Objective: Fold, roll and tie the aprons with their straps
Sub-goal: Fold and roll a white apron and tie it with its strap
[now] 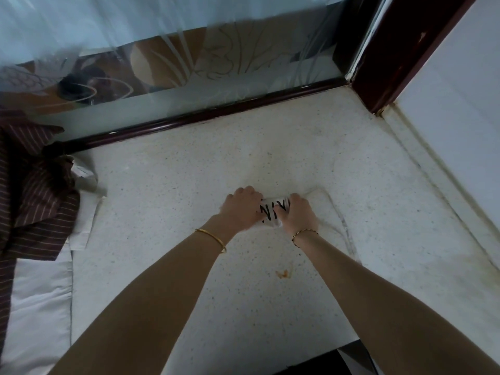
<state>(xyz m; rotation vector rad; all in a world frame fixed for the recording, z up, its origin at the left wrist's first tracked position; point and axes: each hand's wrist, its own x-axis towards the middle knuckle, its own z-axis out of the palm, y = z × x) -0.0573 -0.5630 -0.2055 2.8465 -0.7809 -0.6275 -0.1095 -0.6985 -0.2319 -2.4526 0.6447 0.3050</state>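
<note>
Both hands clamp a white apron roll (273, 212) mid-counter (189, 185): left hand (241, 208) and right hand (297, 214) each hold an end in a closed grip. Strap (339, 215) trails right. Keep roll tight, wrap strap evenly. More aprons (32, 190) wait far left.

A rolled apron (273, 211) is held on the counter (189, 185), right of centre, between the left hand (240, 209) on its left end and the right hand (297, 216) on its right end. A strap (342, 220) is seen lying on the counter to the right of the roll, looping out and back toward the near edge. A striped cloth (32, 185) is heaped at the far left, over flat aprons (40, 293). A glass panel (173, 58) stands behind the counter; a wall (460, 125) closes the right side.
</note>
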